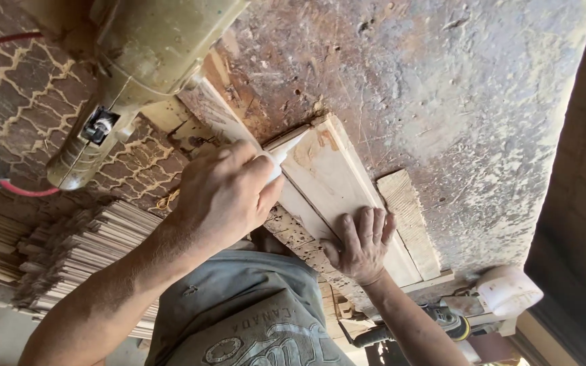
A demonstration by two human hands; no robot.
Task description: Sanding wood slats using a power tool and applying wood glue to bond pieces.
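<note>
Board (337, 179) lies flat on the scarred bench (456, 102), pinned near its end by the right hand (363, 245) with fingers spread wide, while the left hand (225, 196) is closed round a white tube (285, 154) whose tip touches the board's far corner. It looks light, stiff and dry, so pressing on the face or gripping the long edges should hold it. Beside the board lies a rough strip (409, 220); beyond it a power tool (137, 61).

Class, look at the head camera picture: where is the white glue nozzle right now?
In the head view, just left of centre, the white glue nozzle pokes out of the left hand, its tip at the far end of the pale wooden board.
</note>
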